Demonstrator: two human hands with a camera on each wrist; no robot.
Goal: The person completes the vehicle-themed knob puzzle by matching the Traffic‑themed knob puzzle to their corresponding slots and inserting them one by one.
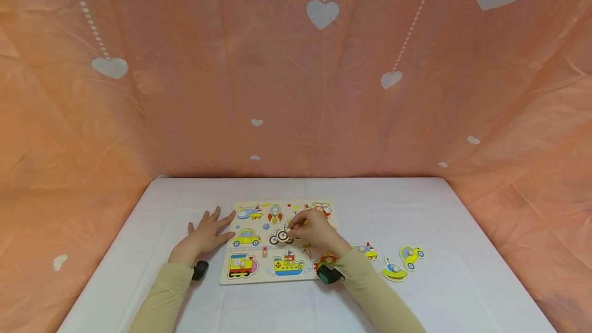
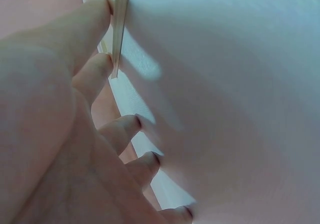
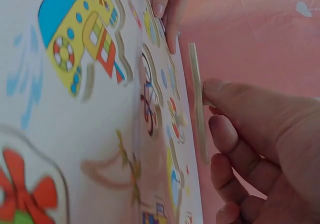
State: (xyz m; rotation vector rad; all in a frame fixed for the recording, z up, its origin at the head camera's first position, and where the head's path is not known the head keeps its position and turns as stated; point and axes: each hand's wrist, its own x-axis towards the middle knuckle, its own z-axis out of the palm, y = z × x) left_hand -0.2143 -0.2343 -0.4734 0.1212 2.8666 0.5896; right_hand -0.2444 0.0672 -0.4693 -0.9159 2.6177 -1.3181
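A light wooden puzzle board (image 1: pixel 265 280) with printed vehicles lies on the white table. My right hand (image 1: pixel 314 230) pinches a bicycle puzzle piece (image 1: pixel 280 236) over the middle of the board. In the right wrist view the piece (image 3: pixel 198 104) appears edge-on, raised off the board, thumb and forefinger at its back. Below it shows the board's printed bicycle (image 3: pixel 148 97). My left hand (image 1: pixel 203 238) is spread on the table at the board's left side. Its thumb (image 2: pixel 92 19) and forefinger (image 2: pixel 97 74) touch the board's edge; the other fingertips rest on the tabletop.
Right of the board lie a loose plane piece (image 1: pixel 368 252), partly behind the right forearm, a flying saucer piece (image 1: pixel 394 271) and a yellow car piece (image 1: pixel 411 257). A train piece (image 1: pixel 241 265) and a rocket piece (image 1: pixel 275 215) sit in the board. A pink curtain (image 1: pixel 277 81) hangs behind the table.
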